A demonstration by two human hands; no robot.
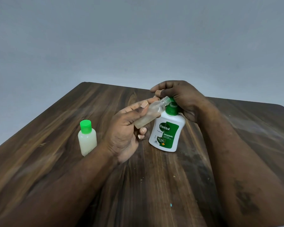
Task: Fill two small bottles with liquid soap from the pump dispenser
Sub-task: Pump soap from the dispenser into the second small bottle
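Observation:
A white pump dispenser (166,133) with a green label and green pump head stands on the wooden table (154,185). My right hand (180,97) rests over the pump head, fingers curled around it. My left hand (126,130) grips a small clear uncapped bottle (152,114), tilted with its open neck up against the pump spout. A little cloudy liquid sits in its lower end. A second small bottle (87,139), full of whitish soap and closed with a green cap, stands upright to the left of my left hand.
The table's far edge runs behind the dispenser, with a plain grey wall (138,38) beyond. A few small specks lie on the wood near the front.

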